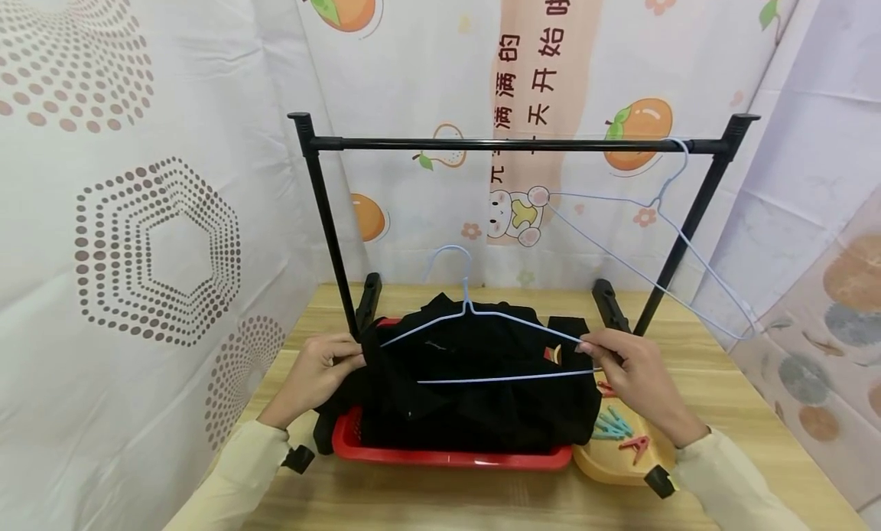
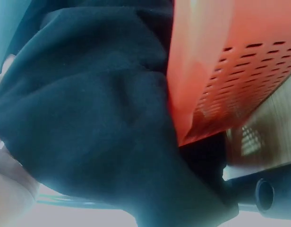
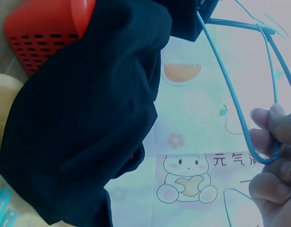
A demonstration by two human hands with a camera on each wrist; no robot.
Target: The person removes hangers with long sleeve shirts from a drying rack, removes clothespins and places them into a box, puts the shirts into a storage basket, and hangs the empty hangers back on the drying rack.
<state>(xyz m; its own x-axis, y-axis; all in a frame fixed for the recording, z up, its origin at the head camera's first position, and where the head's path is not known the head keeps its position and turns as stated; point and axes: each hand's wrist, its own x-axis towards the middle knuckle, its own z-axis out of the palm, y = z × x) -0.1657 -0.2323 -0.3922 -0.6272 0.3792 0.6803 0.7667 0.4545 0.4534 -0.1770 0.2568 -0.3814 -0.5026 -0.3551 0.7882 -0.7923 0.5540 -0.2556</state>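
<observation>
A black garment [image 1: 475, 420] with a small red-and-yellow patch lies heaped over the red basket [image 1: 454, 460]. Above it a light blue wire hanger [image 1: 509, 377] is held with its hook up; its left end goes in behind a fold of the black cloth. My left hand [image 1: 320, 372] pinches that fold at the hanger's left side; in the left wrist view the cloth [image 2: 89, 109] hides most of the fingers. At the other end, my right hand [image 1: 629, 366] grips the hanger's right corner, which shows bare in the right wrist view, apart from the garment [image 3: 89, 109].
A black rack [image 1: 482, 144] stands behind the basket, its feet on the wooden table [image 1: 385, 500]. Another blue hanger [image 1: 712, 271] hangs at the right of its bar. A yellow tray [image 1: 606, 470] with several clothespins [image 1: 616, 424] sits right of the basket.
</observation>
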